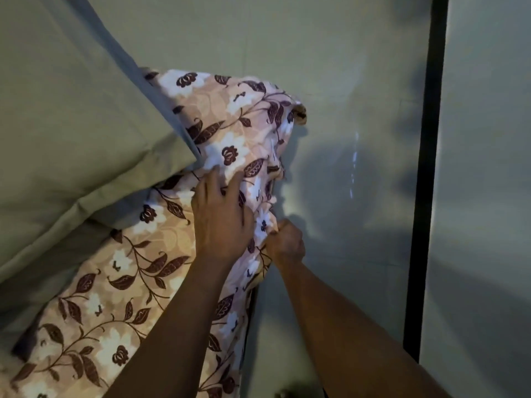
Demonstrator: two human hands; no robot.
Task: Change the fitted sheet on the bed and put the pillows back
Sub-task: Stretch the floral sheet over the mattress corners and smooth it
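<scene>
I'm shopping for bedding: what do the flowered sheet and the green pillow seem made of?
The flowered sheet: thin woven cloth, likely cotton or a blend; matte print, bunching in soft folds. The green pillow: plain matte fabric cover, flat sewn border; fibre unclear.

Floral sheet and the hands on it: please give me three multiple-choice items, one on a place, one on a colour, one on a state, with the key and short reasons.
1. Where are the green pillows from the hands? A) left B) right C) under them
2. What colour are the leaves on the floral sheet? A) blue B) dark brown C) red
3. What does the right hand do? A) hangs free B) lies flat C) grips the sheet's edge

Answers: 1 A, they fill the picture's left side. 2 B, brown leaves on beige cloth. 3 C, its fingers curl round bunched cloth; the left hand presses flat.
</scene>
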